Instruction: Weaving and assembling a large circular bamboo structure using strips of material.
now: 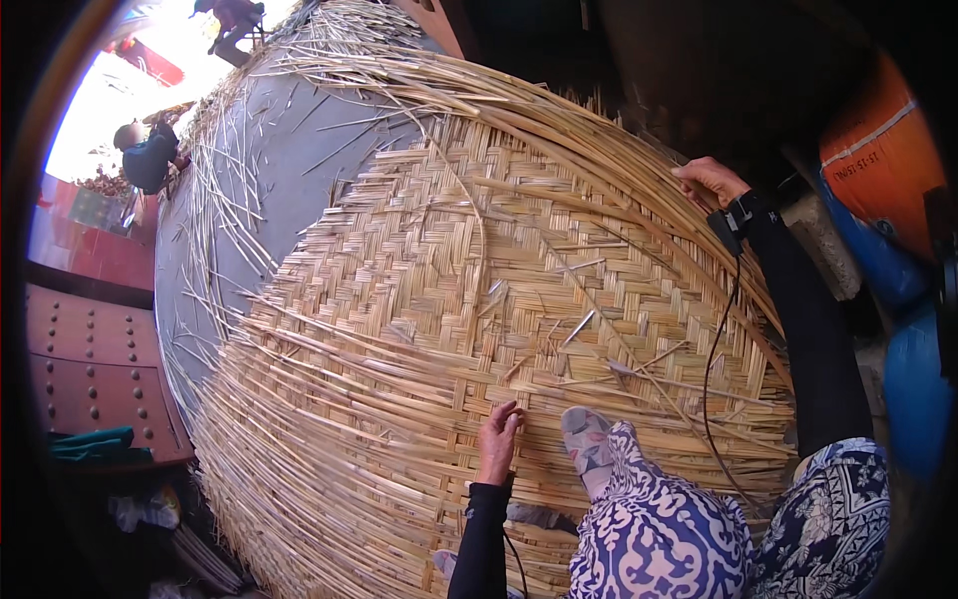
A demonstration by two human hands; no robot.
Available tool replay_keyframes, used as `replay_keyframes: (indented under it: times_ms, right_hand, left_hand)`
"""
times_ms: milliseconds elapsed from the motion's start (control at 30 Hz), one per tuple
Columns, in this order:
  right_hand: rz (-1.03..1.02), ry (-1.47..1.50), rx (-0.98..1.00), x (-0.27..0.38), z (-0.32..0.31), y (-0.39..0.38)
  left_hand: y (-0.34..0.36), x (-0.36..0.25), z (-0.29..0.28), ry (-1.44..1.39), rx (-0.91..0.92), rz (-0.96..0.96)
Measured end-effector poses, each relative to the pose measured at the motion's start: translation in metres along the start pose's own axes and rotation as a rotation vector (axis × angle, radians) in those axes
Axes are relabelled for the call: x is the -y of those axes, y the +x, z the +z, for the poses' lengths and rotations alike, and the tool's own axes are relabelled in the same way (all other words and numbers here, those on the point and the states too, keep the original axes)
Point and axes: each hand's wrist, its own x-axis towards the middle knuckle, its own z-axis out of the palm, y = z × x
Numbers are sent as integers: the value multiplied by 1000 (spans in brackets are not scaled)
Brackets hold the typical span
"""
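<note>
The woven mat (399, 270) is lying on the grey floor (289, 130); long strips (544, 122) are curving lengthwise along its right edge; the right hand (711, 183) is standing nearest them, fingers bent, whether pinching one I cannot tell; the left hand (497, 441), its grip also unclear, is standing well apart over the mat's near part

You're in an informal weaving workspace, open to daylight; whether home or shop, can't tell. Big twill-woven mat (389, 290) across the grey floor (299, 150), loose splints (235, 190) scattered. Red studded door panel (110, 364) left, orange sack (873, 135) right.
</note>
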Motion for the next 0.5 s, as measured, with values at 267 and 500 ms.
replay_keyframes:
  times_ms: [267,500]
  right_hand:
    - [-252,-189,-43,-37,-20,35]
    - [-560,-866,-494,-21,-1,8]
  left_hand:
    - [0,-4,8,-63,5,6]
    - [-4,-15,9,-58,-48,-55]
